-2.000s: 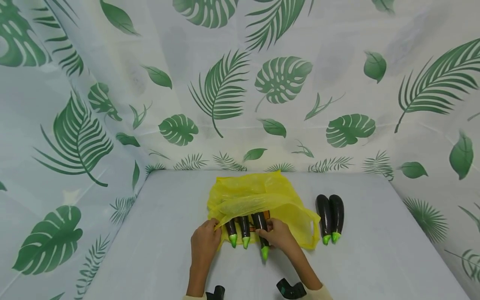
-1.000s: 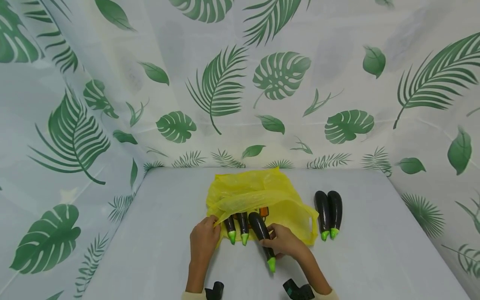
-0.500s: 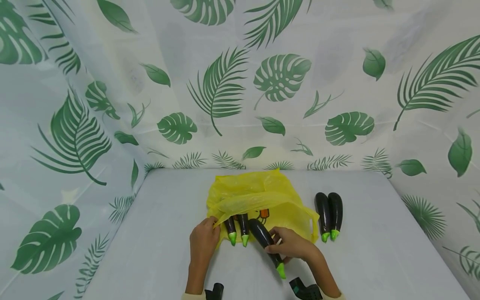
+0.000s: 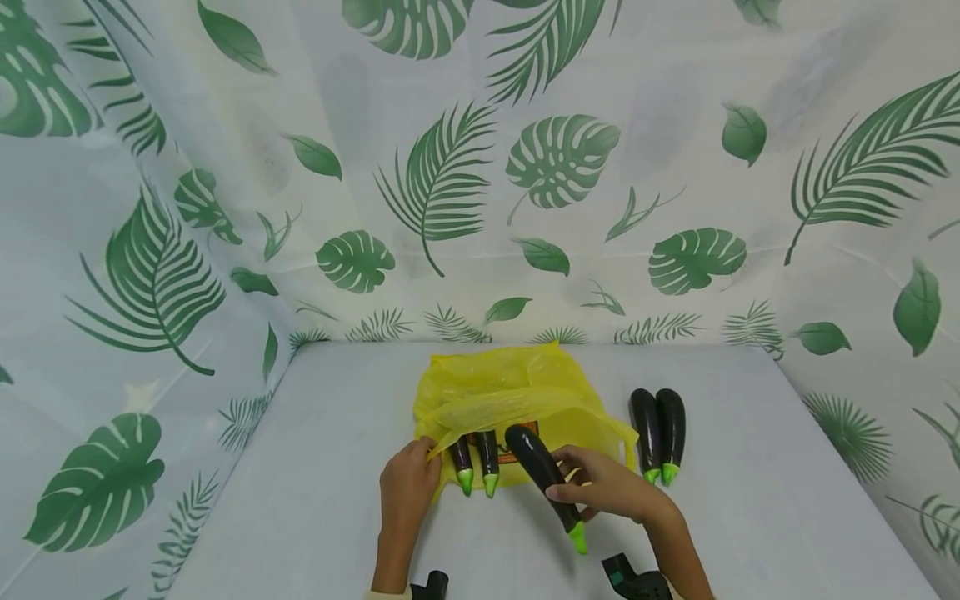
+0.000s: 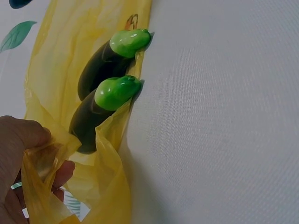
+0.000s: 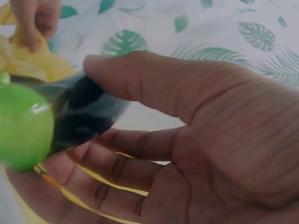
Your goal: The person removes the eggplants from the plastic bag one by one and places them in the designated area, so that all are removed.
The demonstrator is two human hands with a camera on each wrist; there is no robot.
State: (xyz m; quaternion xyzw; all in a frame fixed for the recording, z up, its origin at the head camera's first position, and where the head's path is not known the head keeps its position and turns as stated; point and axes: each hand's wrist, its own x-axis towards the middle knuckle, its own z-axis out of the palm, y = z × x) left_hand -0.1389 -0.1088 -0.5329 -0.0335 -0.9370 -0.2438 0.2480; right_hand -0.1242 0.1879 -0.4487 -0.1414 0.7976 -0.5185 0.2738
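My right hand (image 4: 611,483) grips a dark eggplant (image 4: 542,463) with a bright green stem end, thumb on one side and fingers on the other. The eggplant slants in front of the mouth of a yellow plastic bag (image 4: 495,375). With thumb and fingers, my left hand (image 4: 408,482) pinches the bag's left edge and holds its upper layer raised. Two more eggplants (image 5: 100,95) lie partly inside the bag, green ends at the opening; the bag's upper layer hides their far ends in the head view.
To the right of the bag, a pair of eggplants (image 4: 658,433) lies side by side on the white table (image 4: 750,517). A leaf-patterned sheet (image 4: 480,167) hangs behind and at the sides. Black wrist devices (image 4: 636,581) sit at the lower edge.
My right hand has drawn the eggplant out of the bag's mouth toward the right and tilted it. The left hand stays at the bag's edge.
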